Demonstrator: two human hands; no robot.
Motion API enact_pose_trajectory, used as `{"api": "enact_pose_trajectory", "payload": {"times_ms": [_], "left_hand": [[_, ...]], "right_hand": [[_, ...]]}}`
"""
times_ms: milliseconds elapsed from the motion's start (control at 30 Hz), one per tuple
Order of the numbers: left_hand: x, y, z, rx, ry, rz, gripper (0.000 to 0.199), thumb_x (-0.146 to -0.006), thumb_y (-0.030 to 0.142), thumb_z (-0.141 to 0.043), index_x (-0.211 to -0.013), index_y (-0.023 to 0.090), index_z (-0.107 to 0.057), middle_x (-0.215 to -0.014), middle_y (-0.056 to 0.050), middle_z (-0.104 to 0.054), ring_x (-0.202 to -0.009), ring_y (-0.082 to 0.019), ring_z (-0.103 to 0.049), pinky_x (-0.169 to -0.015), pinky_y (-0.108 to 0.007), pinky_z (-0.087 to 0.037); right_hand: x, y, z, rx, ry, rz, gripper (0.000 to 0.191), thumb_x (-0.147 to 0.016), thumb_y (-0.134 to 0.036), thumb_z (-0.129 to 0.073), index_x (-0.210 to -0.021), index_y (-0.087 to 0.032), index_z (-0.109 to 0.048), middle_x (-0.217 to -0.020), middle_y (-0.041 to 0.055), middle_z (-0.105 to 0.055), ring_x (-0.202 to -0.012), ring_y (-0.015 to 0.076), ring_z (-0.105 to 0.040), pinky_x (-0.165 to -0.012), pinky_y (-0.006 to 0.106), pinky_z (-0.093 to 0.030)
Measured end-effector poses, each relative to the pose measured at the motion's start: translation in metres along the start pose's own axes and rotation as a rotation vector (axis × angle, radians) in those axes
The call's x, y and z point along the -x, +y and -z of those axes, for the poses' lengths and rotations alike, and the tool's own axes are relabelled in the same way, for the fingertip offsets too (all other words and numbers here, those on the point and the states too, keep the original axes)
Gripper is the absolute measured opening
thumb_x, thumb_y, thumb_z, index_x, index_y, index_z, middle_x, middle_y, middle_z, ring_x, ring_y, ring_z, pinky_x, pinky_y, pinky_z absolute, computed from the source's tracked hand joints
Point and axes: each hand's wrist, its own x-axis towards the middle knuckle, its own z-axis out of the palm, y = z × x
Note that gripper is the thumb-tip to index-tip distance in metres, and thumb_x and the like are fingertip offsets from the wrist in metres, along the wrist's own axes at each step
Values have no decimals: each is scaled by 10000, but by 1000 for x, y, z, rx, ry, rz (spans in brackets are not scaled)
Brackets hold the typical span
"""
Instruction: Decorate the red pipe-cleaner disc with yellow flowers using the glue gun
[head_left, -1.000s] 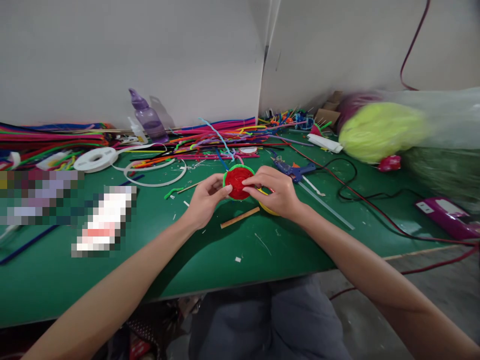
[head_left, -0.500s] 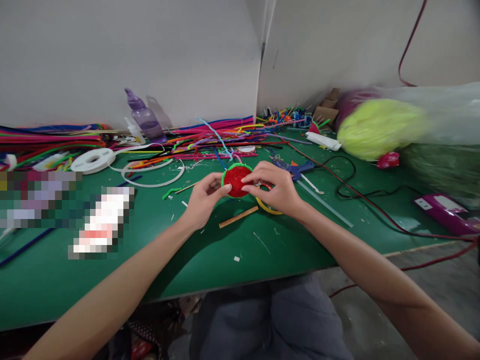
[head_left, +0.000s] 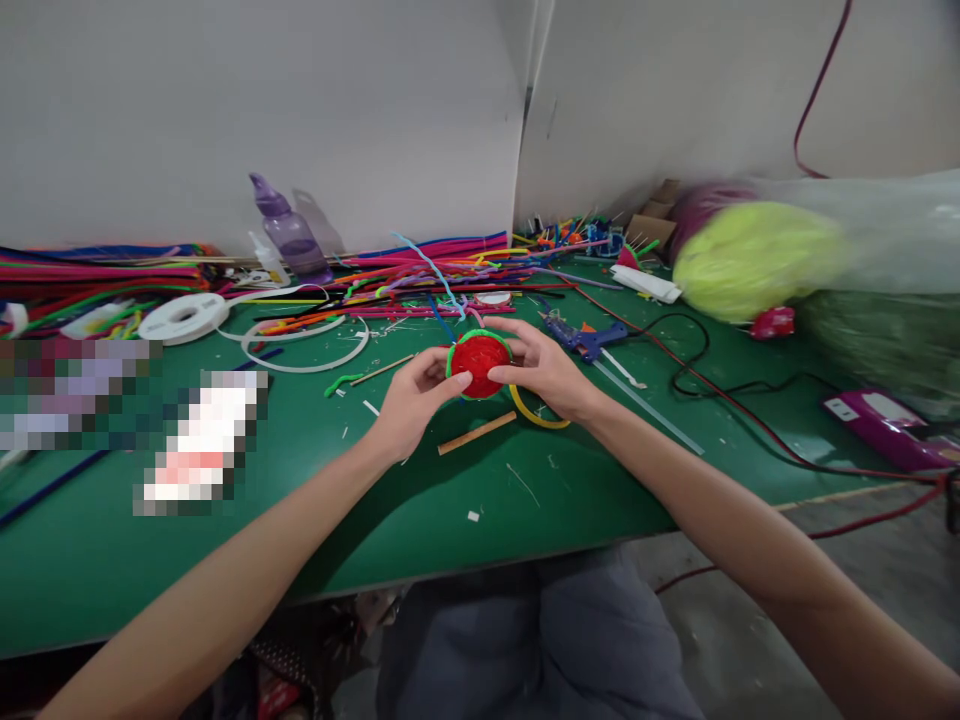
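A round red disc with a green fuzzy rim (head_left: 481, 362), which looks made of pipe cleaners, is held up above the green table. My left hand (head_left: 420, 393) grips its left edge, thumb on the red face and fingers behind. On the opposite edge, my right hand (head_left: 546, 375) holds it the same way, with its thumb on the front. Below the right hand lies a yellow ring (head_left: 541, 412), partly covered. A flat wooden stick (head_left: 477, 433) rests on the table just in front of the disc. The disc's back side is hidden.
A blue glue gun (head_left: 589, 338) with a black cord lies to the right. Many coloured pipe cleaners (head_left: 420, 275) are heaped along the wall, near a purple bottle (head_left: 292, 235). A white ribbon roll (head_left: 184, 318) lies left; plastic bags (head_left: 757, 255) and a purple device (head_left: 885, 425) are right.
My right hand has shifted from pinching over the disc's face to holding its right edge, fingers now behind it. The disc has moved slightly right, with its red face more uncovered.
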Motion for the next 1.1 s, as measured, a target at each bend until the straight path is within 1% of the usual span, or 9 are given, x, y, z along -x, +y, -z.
{"api": "enact_pose_trajectory", "payload": {"times_ms": [67,133,233,400,500,567,733,867,1100], "left_hand": [[0,0,-1,-7,1,-2,269,-720,294,-793,-921,181,-654,-930,-11,-668,-854,-126,-603,-799,-250,-493],[1,0,-3,-23,17,6,283,-695,290,-811,-883,175,-633,-910,-4,-666,-860,-128,-607,-813,-252,-491],[2,1,-5,-44,40,18,308,-673,302,-821,-859,172,-612,-860,5,-657,-817,-126,-609,-785,-252,-497],[1,0,-4,-76,62,-7,321,-673,329,-813,-866,171,-611,-860,1,-657,-795,-126,-609,-766,-255,-500],[1,-2,-3,-87,62,-20,334,-670,350,-813,-857,174,-601,-839,7,-649,-772,-124,-600,-745,-253,-498],[1,-2,-2,-93,64,-28,340,-667,360,-815,-850,175,-596,-823,12,-641,-758,-123,-592,-734,-252,-495],[2,-1,-3,-100,44,-22,332,-675,342,-815,-870,176,-604,-824,8,-648,-763,-127,-596,-745,-256,-488],[2,-1,-3,-118,46,-16,335,-660,338,-827,-852,171,-608,-816,3,-650,-764,-132,-596,-756,-262,-487],[1,1,-4,13,29,43,291,-714,375,-787,-854,170,-635,-830,5,-644,-767,-118,-586,-735,-241,-493]], "right_hand": [[0,1,0,12,-4,4,721,-671,-296,-818,-1308,-225,-486,-1050,48,-715,-957,225,-699,-914,439,-567],[0,2,0,29,-13,22,721,-668,-296,-824,-1301,-215,-489,-1048,53,-714,-953,225,-704,-907,434,-574],[0,5,-1,66,-19,71,710,-667,-305,-831,-1286,-212,-497,-1101,66,-699,-982,221,-700,-919,422,-574],[1,5,-3,146,-27,134,681,-710,-347,-808,-1301,-215,-497,-1185,87,-666,-1057,224,-675,-942,411,-565],[2,3,-3,148,-58,154,648,-737,-355,-788,-1301,-218,-501,-1275,99,-619,-1109,226,-652,-950,400,-561],[2,3,-2,141,-71,153,645,-753,-364,-775,-1315,-224,-491,-1289,98,-609,-1112,225,-649,-939,395,-567],[2,3,-1,169,-93,143,696,-771,-394,-760,-1366,-233,-438,-1207,85,-648,-1063,221,-668,-905,394,-583],[1,3,1,140,-79,125,712,-740,-366,-791,-1352,-229,-454,-1178,79,-662,-1050,224,-675,-912,398,-580],[1,2,4,47,-90,53,661,-772,-317,-755,-1356,-231,-458,-1053,51,-710,-1005,213,-690,-913,411,-573]]}}
